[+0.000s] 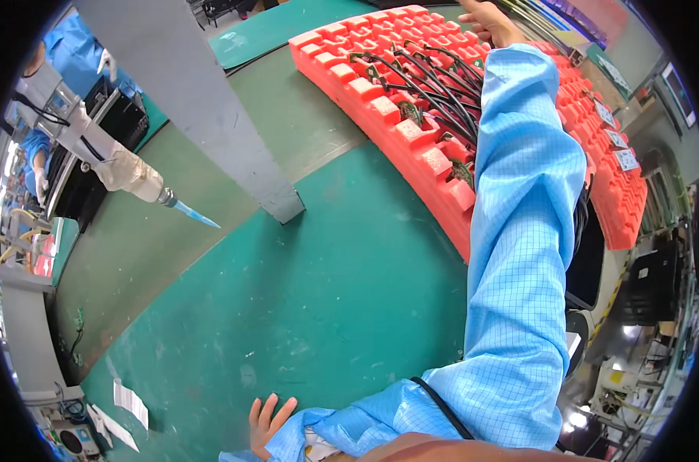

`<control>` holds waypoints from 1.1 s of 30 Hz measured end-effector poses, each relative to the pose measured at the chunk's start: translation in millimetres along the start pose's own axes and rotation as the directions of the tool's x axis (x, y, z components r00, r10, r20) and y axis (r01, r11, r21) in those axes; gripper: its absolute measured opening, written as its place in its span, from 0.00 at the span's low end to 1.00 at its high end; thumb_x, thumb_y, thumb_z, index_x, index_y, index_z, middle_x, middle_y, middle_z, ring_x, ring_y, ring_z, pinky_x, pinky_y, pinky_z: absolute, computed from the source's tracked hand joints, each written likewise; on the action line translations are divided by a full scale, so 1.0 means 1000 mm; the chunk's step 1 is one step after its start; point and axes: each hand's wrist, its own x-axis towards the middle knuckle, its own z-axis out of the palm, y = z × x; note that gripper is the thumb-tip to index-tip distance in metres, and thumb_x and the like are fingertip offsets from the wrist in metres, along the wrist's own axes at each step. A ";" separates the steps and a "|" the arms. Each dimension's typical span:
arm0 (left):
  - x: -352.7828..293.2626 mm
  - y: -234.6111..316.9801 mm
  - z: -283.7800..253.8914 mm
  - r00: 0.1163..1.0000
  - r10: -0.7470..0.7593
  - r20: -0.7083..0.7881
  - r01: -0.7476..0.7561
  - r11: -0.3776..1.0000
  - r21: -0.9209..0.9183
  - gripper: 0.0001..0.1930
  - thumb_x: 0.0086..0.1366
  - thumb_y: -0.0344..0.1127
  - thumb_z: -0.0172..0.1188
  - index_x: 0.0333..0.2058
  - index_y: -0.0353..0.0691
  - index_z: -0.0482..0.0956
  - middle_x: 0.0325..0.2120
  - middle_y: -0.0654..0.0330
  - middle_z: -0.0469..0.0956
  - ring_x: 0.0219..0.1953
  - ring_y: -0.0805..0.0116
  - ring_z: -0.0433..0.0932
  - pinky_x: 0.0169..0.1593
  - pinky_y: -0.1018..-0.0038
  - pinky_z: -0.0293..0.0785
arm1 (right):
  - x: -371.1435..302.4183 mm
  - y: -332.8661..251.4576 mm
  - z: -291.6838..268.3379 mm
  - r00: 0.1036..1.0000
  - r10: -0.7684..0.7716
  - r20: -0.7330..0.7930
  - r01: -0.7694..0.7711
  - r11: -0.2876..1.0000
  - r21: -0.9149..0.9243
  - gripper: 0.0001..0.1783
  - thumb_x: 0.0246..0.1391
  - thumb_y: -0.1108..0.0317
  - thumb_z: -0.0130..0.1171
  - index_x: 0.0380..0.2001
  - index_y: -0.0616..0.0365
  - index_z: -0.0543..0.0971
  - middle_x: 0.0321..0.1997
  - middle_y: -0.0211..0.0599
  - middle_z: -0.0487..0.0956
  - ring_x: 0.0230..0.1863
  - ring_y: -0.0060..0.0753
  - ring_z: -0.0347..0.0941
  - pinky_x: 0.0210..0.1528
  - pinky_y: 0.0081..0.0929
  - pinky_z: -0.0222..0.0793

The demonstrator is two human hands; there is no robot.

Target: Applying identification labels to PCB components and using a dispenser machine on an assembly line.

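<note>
Here we have cables in the foam tray, right of the post, paper scraps near-left on our table!

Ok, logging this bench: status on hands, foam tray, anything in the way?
Left hand low over green mat, fingers extended. Right hand at far side of red foam tray, grip unclear. Black cables on tray; right sleeve hides part.

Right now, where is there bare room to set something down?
The green mat lies bare between the grey post, the red foam tray and the left hand. Crowded: the tray, holding cables beside the right sleeve; the mat's lower left, with paper scraps.
</note>
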 end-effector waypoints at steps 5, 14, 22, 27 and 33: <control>-0.003 -0.024 0.024 0.951 0.308 0.018 -0.309 0.949 0.069 0.14 0.58 0.43 0.53 0.34 0.39 0.78 0.44 0.60 0.79 0.52 0.49 0.71 0.55 0.47 0.64 | 0.072 0.047 -0.043 0.908 -0.413 -0.072 0.388 0.893 -0.227 0.17 0.48 0.56 0.61 0.30 0.60 0.83 0.25 0.36 0.80 0.23 0.30 0.74 0.30 0.27 0.71; 0.012 -0.003 -0.002 0.964 0.248 0.096 -0.260 0.954 0.147 0.13 0.58 0.41 0.53 0.37 0.40 0.77 0.42 0.60 0.79 0.53 0.50 0.71 0.57 0.47 0.63 | 0.082 0.077 0.040 0.925 -0.349 0.151 0.338 0.575 -0.745 0.16 0.53 0.56 0.53 0.44 0.42 0.81 0.39 0.41 0.81 0.42 0.47 0.77 0.45 0.42 0.72; 0.018 -0.004 -0.012 0.912 0.317 0.262 -0.353 0.929 0.107 0.22 0.56 0.41 0.54 0.52 0.57 0.74 0.59 0.64 0.65 0.62 0.55 0.60 0.64 0.51 0.54 | 0.072 0.096 0.017 0.872 -0.489 0.040 0.369 0.600 -0.710 0.24 0.54 0.45 0.49 0.43 0.50 0.79 0.43 0.51 0.78 0.47 0.53 0.74 0.47 0.45 0.68; 0.024 -0.002 -0.019 0.924 0.310 0.223 -0.304 0.951 -0.063 0.21 0.62 0.43 0.51 0.55 0.58 0.71 0.60 0.63 0.63 0.64 0.55 0.57 0.65 0.53 0.50 | 0.234 0.177 -0.008 0.795 -0.446 0.411 0.471 0.027 -0.882 0.18 0.57 0.53 0.51 0.32 0.55 0.81 0.36 0.49 0.80 0.39 0.50 0.77 0.38 0.41 0.72; -0.027 -0.017 -0.003 0.955 0.275 0.107 -0.255 0.952 -0.172 0.23 0.64 0.47 0.49 0.58 0.57 0.66 0.62 0.61 0.61 0.65 0.54 0.56 0.66 0.52 0.49 | 0.338 0.133 -0.053 0.222 -0.705 0.673 0.776 -0.290 -0.560 0.14 0.51 0.59 0.55 0.25 0.57 0.81 0.30 0.49 0.80 0.36 0.47 0.76 0.39 0.41 0.71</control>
